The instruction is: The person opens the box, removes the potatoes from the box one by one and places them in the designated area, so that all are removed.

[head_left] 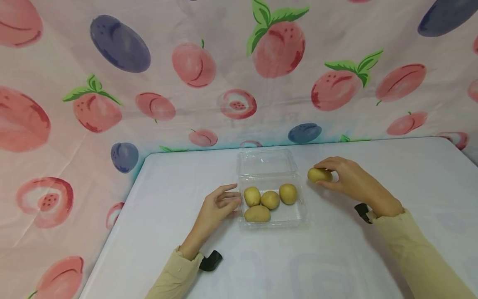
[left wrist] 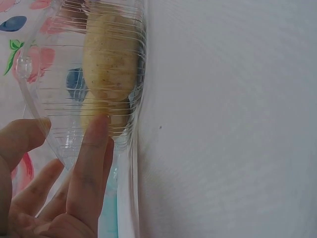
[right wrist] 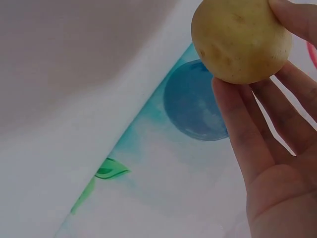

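Observation:
A clear plastic clamshell box (head_left: 303,212) lies on the white table with its lid (head_left: 267,162) folded back. Inside sit several potatoes, among them a long potato (head_left: 257,214) at the front left and a rounder potato (head_left: 288,194) at the right. My left hand (head_left: 218,207) rests its fairly straight fingers against the box's left side; in the left wrist view a finger (left wrist: 89,163) touches the ribbed wall. To the right of the box, my right hand (head_left: 345,176) pinches another potato (head_left: 315,175) between thumb and fingers. The right wrist view shows this potato (right wrist: 240,42) close up.
White cloth covers the table (head_left: 336,257). Behind it hangs a pink curtain (head_left: 224,29) printed with fruit. Black straps sit at both wrists, below beige sleeves (head_left: 418,245).

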### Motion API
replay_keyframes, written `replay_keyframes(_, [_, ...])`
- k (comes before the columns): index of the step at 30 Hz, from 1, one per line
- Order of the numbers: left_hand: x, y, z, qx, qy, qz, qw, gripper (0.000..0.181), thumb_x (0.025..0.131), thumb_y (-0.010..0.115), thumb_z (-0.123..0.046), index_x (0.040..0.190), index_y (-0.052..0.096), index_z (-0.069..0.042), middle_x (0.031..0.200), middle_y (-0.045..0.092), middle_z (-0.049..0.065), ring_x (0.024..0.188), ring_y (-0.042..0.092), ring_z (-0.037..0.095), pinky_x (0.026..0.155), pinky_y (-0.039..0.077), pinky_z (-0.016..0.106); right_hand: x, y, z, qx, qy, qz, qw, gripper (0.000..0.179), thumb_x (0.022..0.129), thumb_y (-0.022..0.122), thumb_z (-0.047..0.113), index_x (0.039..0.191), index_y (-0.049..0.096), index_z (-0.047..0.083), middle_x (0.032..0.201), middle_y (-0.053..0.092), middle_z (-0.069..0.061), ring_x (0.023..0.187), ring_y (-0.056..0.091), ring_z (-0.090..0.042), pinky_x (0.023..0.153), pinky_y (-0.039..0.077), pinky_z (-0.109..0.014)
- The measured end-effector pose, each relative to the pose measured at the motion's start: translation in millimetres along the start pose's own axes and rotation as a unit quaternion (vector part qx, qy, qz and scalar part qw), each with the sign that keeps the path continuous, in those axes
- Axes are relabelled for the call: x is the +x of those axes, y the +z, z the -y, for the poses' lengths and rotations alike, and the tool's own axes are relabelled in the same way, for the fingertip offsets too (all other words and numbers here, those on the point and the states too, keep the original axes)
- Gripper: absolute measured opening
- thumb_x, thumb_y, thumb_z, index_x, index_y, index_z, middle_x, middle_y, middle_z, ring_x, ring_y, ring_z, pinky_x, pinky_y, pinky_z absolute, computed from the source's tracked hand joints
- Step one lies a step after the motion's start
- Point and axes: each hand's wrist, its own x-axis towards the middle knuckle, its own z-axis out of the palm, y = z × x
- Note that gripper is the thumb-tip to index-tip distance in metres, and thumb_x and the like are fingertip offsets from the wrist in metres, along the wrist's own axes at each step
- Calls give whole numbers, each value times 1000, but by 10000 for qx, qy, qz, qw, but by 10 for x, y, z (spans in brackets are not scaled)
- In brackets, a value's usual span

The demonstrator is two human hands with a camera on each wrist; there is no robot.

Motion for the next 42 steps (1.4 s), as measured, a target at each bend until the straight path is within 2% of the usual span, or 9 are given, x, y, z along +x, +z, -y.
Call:
replay_keyframes(6, [1, 2, -3, 20, 1, -6, 10000, 52, 95, 67, -9, 143, 49, -3, 130, 61, 24, 115, 64, 35, 85, 62, 36, 17, 26, -79, 165, 184, 126, 9996, 37, 79, 84, 9, 113, 71, -1, 103, 70, -11, 93, 65, -26, 79, 59, -48])
replay_keyframes(14, [2, 0, 6, -48, -20, 7, 10000, 51, 95, 67, -8, 143, 49, -2, 130, 60, 25, 116, 63, 36, 85, 62, 37, 33, 63, -158, 133, 383, 226, 9989, 37, 79, 84, 9, 112, 71, -4, 102, 71, -13, 91, 66, -27, 79, 59, -46])
replay_keyframes(30, [0, 9, 3, -88, -26, 9, 10000, 52, 95, 68, -10, 143, 49, -4, 130, 60, 25, 116, 62, 37, 85, 62, 39, 62, 58, -224, 445, 952, 490, 9933, 38, 85, 79, 13, 116, 68, -5, 106, 71, -17, 96, 67, -32, 83, 59, -50])
replay_keyframes(42, [-3, 10, -4, -92, -14, -2, 10000, 51, 95, 67, -8, 143, 49, -4, 129, 60, 25, 116, 63, 37, 84, 63, 39, 72, 62, -258, 603, 1271, 591, 9883, 38, 92, 71, 15, 121, 64, -9, 114, 68, -23, 101, 66, -36, 88, 57, -53])
